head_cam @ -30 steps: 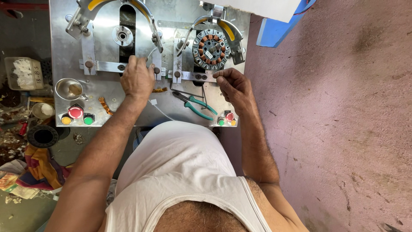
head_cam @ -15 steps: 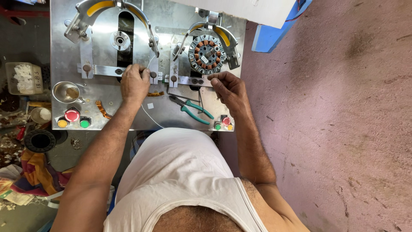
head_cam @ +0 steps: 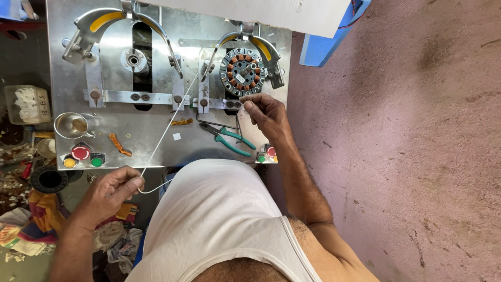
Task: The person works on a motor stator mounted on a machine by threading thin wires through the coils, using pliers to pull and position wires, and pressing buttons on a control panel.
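left hand (head_cam: 112, 190) pinches white sleeve (head_cam: 166, 130); right hand (head_cam: 266, 112) beside stator (head_cam: 241, 72).

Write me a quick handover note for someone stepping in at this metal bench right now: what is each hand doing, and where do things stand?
Left hand: pulled back off the near edge of the metal plate, pinching a thin white sleeve drawn taut toward the fixtures.
Right hand: fingers at the clamp bar just below the wound stator, which sits in the right fixture.
Left fixture: no stator in it.
Green-handled pliers lie on the plate beside the right hand, untouched.
Done: stator mounted, sleeve drawn out.
Left: the sleeve's far end is not clear to see; check it before going on.
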